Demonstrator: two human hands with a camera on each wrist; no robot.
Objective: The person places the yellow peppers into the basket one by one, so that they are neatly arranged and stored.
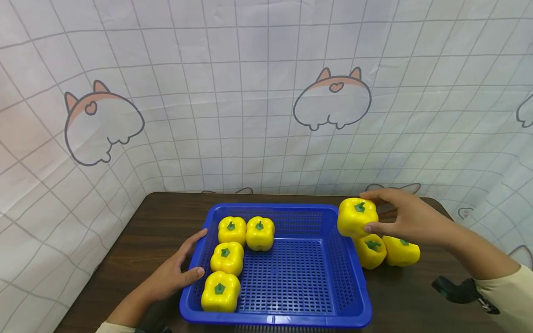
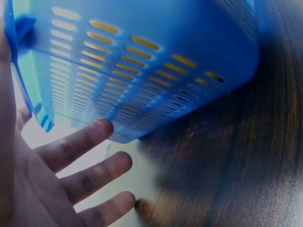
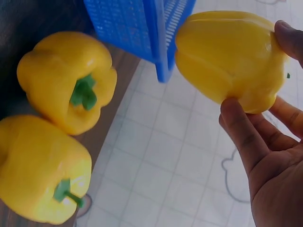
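My right hand holds a yellow bell pepper with a green stem, thumb on one side and fingers on the other. The pepper is raised over the right rim of a blue plastic basket. In the right wrist view this held pepper is gripped by the fingertips, beside the basket wall. My left hand rests at the basket's left rim. From the left wrist, its fingers look straight and spread beside the slotted outer wall. Several yellow peppers stand along the basket's left side and back-left corner.
Two more yellow peppers, one nearer and one farther right, are on the dark wooden table just outside the basket's right wall. Behind the table hangs a white gridded cloth with cartoon animal drawings.
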